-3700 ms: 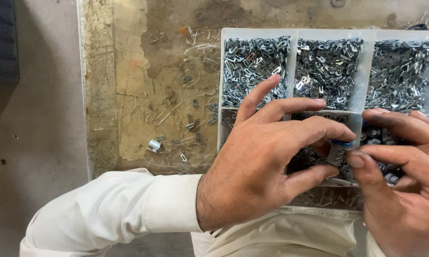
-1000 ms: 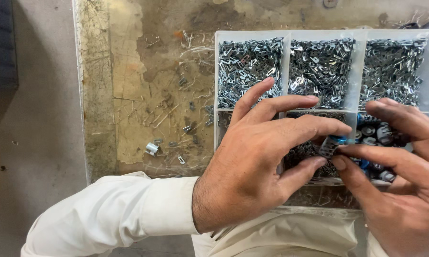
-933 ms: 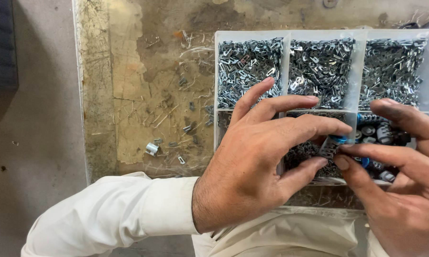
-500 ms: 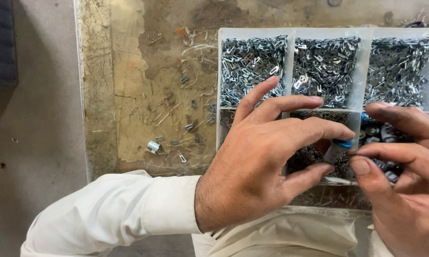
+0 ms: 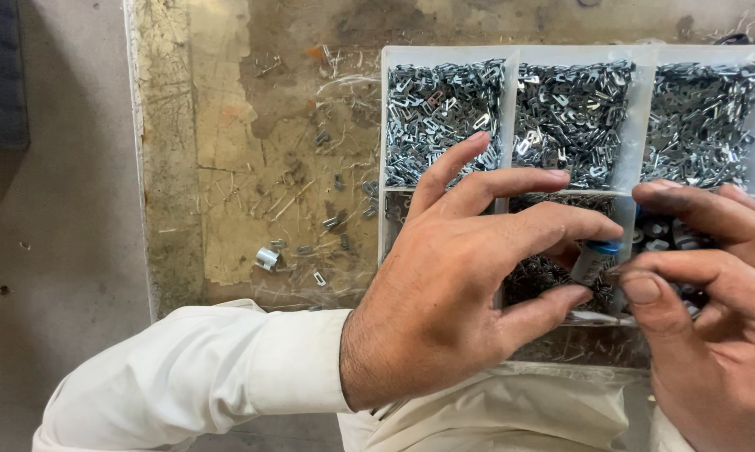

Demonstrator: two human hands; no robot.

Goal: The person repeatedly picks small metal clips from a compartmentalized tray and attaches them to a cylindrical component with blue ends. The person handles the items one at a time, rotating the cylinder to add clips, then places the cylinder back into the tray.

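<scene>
**Two hands on a small blue-capped cylinder above a compartmented parts tray**

The left hand (image 5: 453, 285) lies palm-down with its fingers spread and gently curled; the middle finger and thumb close on a small metal cylinder with a blue cap (image 5: 593, 260), which they grip from its left side. The right hand (image 5: 712, 318) meets the same cylinder from the right: its thumb tip presses against the lower end, and the forefinger arches over the top, so both hands are narrowed onto the one part. The cylinder stands tilted, blue cap uppermost, just between the two sets of fingertips and directly over the near row of a clear plastic tray (image 5: 507, 63).

Beyond the fingertips, three far compartments of the tray are heaped with small bright metal clips (image 5: 561, 109). Beneath the left palm and fingers, the near compartments hold darker small parts, largely hidden by the hands. Under the right forefinger, more blue-capped cylinders (image 5: 658, 234) lie in the neighbouring compartment.

A white sleeve (image 5: 201, 377) covers the left forearm, running back toward the person. To the left of that hand, a worn, stained worktop (image 5: 226, 167) carries scattered metal scraps, among them a small bent metal piece (image 5: 267, 257), well apart from the hand. Farther left lies a grey floor (image 5: 51, 251).
</scene>
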